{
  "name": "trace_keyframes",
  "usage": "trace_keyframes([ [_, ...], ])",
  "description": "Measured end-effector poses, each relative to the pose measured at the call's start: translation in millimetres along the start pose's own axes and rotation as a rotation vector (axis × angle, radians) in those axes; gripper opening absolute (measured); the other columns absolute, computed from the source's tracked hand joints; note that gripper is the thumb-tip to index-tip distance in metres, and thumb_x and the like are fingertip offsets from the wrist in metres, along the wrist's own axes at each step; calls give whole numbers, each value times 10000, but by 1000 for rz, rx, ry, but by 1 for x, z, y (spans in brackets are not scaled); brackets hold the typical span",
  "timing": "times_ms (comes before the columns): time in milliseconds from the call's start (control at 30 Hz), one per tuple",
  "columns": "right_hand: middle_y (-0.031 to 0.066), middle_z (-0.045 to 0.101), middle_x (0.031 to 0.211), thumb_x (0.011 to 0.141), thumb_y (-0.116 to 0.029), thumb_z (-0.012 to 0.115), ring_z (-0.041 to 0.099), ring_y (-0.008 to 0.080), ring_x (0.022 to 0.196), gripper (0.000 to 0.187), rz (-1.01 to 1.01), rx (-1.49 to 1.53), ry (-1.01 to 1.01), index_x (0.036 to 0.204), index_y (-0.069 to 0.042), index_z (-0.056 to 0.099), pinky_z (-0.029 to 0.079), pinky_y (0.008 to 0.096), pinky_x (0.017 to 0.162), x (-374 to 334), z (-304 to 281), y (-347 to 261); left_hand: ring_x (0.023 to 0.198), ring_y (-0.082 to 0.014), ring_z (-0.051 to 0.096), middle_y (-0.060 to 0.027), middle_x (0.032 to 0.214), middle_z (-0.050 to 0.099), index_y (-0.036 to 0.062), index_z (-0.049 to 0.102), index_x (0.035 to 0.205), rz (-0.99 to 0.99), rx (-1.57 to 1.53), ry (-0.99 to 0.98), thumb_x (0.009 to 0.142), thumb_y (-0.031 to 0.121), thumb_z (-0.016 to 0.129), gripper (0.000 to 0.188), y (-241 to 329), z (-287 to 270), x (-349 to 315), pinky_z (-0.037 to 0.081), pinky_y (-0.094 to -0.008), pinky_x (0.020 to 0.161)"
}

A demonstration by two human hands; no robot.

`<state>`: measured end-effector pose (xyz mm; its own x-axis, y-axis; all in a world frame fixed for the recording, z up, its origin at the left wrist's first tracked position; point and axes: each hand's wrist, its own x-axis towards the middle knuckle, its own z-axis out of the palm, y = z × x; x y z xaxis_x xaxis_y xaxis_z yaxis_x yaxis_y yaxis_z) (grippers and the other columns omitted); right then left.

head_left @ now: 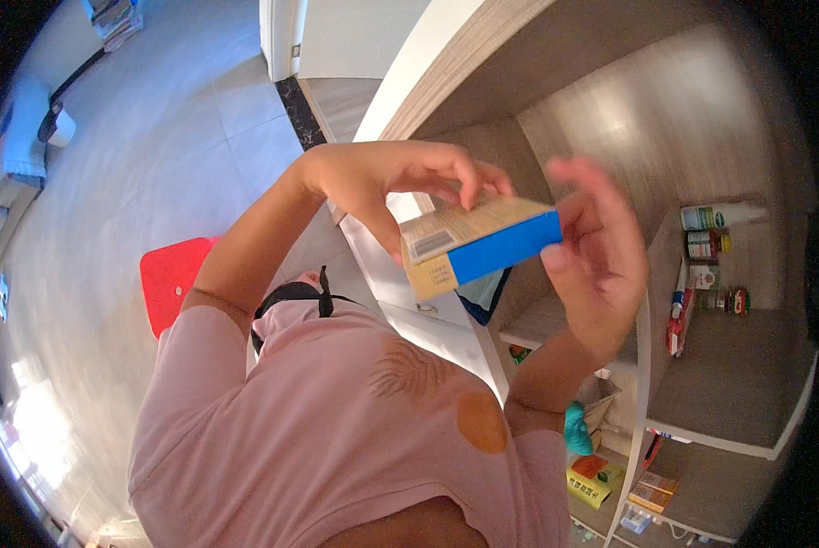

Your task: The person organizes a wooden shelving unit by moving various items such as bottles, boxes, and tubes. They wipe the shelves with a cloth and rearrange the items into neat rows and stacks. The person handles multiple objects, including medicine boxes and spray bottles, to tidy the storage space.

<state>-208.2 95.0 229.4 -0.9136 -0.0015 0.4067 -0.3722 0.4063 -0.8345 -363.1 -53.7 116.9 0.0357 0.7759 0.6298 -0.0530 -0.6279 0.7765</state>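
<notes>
A flat tan cardboard box [478,224] with a bright blue side is held tilted in front of my chest. My left hand [373,183] grips its left end, thumb on the near edge and fingers bent over the top. At the other end is my right hand [606,265], its thumb against the blue side's corner and some fingers behind the edge. The raised forefinger of that hand is smeared by motion. The box's underside is hidden.
On my right stands a wooden shelf unit [720,393] with bottles [702,217], small jars and packets. Lower down are a yellow packet [592,489] and a teal bundle [576,427]. A red stool [172,279] is on the tiled floor to the left. A white door [354,41] is ahead.
</notes>
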Motion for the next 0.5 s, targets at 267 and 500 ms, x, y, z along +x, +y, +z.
trace_keyframes([
  [267,109,612,959,617,-10,726,589,172,854,383,-85,-232,-320,986,-27,625,456,249,692,9,-20,-10,1258,-260,324,-174,1334,350,64,468,1087,20,-59,-49,584,33,772,589,-7,-2,3,246,-382,1051],
  [500,106,605,948,632,29,735,601,167,765,350,-194,-621,7,960,-36,632,497,241,569,8,9,-23,1166,-244,420,-129,1223,435,47,442,1155,29,398,618,593,27,772,652,25,33,-11,316,-362,994],
])
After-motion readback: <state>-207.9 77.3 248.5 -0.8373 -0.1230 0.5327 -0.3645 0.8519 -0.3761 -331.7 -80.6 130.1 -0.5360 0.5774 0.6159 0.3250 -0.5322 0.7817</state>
